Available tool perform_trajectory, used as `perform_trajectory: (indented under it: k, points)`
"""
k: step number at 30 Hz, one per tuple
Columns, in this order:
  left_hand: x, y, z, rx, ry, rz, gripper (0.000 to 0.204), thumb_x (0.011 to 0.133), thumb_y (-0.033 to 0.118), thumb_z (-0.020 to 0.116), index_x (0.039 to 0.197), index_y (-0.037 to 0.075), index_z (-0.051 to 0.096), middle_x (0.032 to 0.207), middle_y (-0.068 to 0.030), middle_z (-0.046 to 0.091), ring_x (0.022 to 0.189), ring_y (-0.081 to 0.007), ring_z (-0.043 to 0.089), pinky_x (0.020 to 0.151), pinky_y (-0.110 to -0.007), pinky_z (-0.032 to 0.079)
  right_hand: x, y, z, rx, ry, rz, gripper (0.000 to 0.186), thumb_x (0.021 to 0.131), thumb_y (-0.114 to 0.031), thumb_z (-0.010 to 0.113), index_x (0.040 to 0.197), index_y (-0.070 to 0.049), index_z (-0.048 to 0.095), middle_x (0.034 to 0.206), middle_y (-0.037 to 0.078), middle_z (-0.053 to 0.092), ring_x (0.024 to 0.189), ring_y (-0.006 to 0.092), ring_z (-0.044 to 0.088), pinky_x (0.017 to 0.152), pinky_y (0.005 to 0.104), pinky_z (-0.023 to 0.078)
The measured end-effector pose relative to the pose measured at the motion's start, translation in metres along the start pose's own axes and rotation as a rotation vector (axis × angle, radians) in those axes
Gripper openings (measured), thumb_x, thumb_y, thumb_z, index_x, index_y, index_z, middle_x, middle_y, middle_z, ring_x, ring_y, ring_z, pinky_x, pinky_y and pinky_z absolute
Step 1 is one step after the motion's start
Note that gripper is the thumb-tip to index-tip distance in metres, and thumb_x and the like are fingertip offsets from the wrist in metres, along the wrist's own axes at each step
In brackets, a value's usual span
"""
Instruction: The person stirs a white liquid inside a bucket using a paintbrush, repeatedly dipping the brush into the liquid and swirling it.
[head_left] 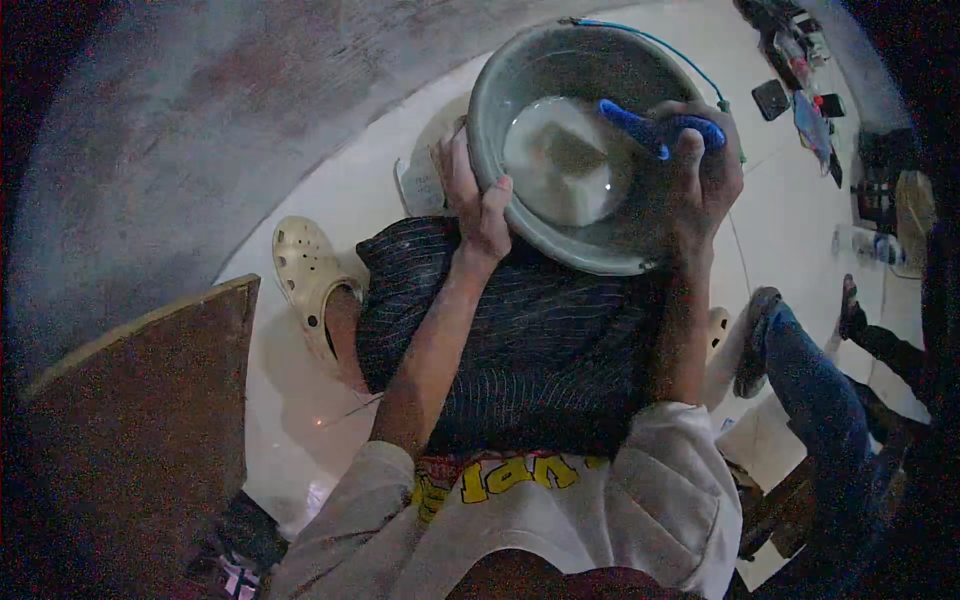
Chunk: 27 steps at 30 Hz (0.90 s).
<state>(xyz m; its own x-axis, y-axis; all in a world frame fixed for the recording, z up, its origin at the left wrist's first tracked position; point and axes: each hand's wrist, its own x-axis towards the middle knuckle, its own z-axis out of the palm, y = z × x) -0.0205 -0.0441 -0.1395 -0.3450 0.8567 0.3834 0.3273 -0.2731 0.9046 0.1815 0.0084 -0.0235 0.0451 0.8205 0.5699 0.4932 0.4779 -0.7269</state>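
Observation:
A grey bucket (530, 230) rests at my lap over dark striped cloth (540, 350), with cloudy pale liquid (565, 175) in its bottom; a brownish shape shows there, too unclear to name. My left hand (475, 200) is wrapped round the bucket's left rim, thumb over the edge. At the right side of the bucket, my right hand (710, 185) grips a blue plastic tool (625, 120), which is held above the liquid, inside the rim. What kind of tool it is, I cannot make out.
Beige clogs (295, 255) are on my feet on white tiles (290, 420). A wooden board (150, 400) leans at left, below a grey wall (200, 120). Small scattered items (770, 100) lie at upper right. Other people's legs (810, 370) extend in from the right.

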Motion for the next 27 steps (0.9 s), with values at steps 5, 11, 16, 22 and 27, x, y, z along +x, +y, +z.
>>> perform_trajectory:
  k: [5,11,16,22,27]
  points:
    - [0.008,0.007,-0.006,-0.099,-0.073,-0.030,0.075,0.082,0.039,0.048,0.138,-0.010,0.038,0.140,-0.0290,0.041,0.131,-0.0440,0.034,0.115,-0.054,0.019,-0.002,-0.008,-0.003,0.229,-0.154,0.178,0.035,0.103,-0.036,0.052,0.106,-0.002,0.061,0.089,0.008,0.066,0.082,0.0164,0.063,0.078,0.0304,0.051]
    - [0.007,-0.001,0.000,-0.088,0.019,0.008,0.072,0.081,0.038,0.046,0.136,-0.010,0.041,0.137,-0.0264,0.044,0.128,-0.0414,0.037,0.114,-0.050,0.021,-0.001,-0.033,0.014,0.451,-0.367,0.401,0.027,0.104,-0.028,0.052,0.104,-0.002,0.057,0.073,0.005,0.062,0.065,0.0117,0.062,0.062,0.0285,0.051]
    - [0.013,0.007,-0.003,-0.147,-0.043,-0.024,0.072,0.081,0.037,0.046,0.136,-0.010,0.042,0.138,-0.0255,0.046,0.126,-0.0393,0.039,0.113,-0.049,0.023,-0.005,-0.041,0.018,0.410,-0.327,0.445,0.025,0.104,-0.028,0.052,0.103,-0.003,0.057,0.072,0.006,0.061,0.064,0.0111,0.062,0.062,0.0283,0.051]
    - [0.010,0.000,-0.002,-0.165,-0.022,-0.026,0.073,0.080,0.037,0.046,0.136,-0.009,0.042,0.134,-0.0260,0.047,0.125,-0.0380,0.040,0.112,-0.049,0.025,-0.004,-0.034,0.022,0.467,-0.274,0.516,0.024,0.103,-0.029,0.053,0.099,-0.005,0.056,0.069,0.002,0.057,0.060,0.0092,0.056,0.056,0.0271,0.046]
    - [0.007,-0.004,-0.003,-0.328,-0.041,-0.165,0.083,0.074,0.040,0.055,0.142,-0.004,0.037,0.134,-0.0165,0.045,0.130,-0.0312,0.041,0.112,-0.045,0.031,-0.005,-0.029,0.026,0.568,-0.250,0.584,0.025,0.104,-0.032,0.053,0.096,-0.008,0.056,0.068,-0.001,0.054,0.058,0.0058,0.051,0.051,0.0239,0.041]
